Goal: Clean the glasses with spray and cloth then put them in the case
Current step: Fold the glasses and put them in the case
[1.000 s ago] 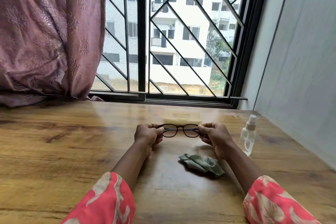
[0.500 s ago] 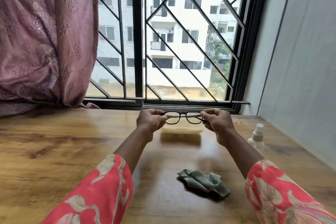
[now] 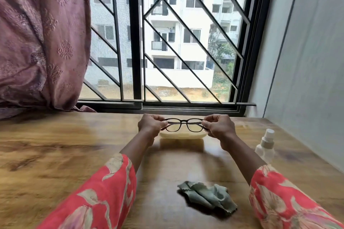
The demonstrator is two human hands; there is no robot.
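So we've lifted the glasses (image 3: 184, 125) up off the table (image 3: 55, 154) toward the window, left hand (image 3: 151, 124) and right hand (image 3: 218, 126) each pinching an end, right over the case (image 3: 183, 135). Cloth (image 3: 208, 198) sits at 6 o'clock, spray (image 3: 265, 147) at 3. Looks like we're checking lenses before casing them.

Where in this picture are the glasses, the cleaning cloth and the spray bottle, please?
glasses (image 3: 185, 121), head view: on the bridge of the frame.
cleaning cloth (image 3: 206, 198), head view: on the middle of the crumpled fabric.
spray bottle (image 3: 265, 149), head view: on the clear body.
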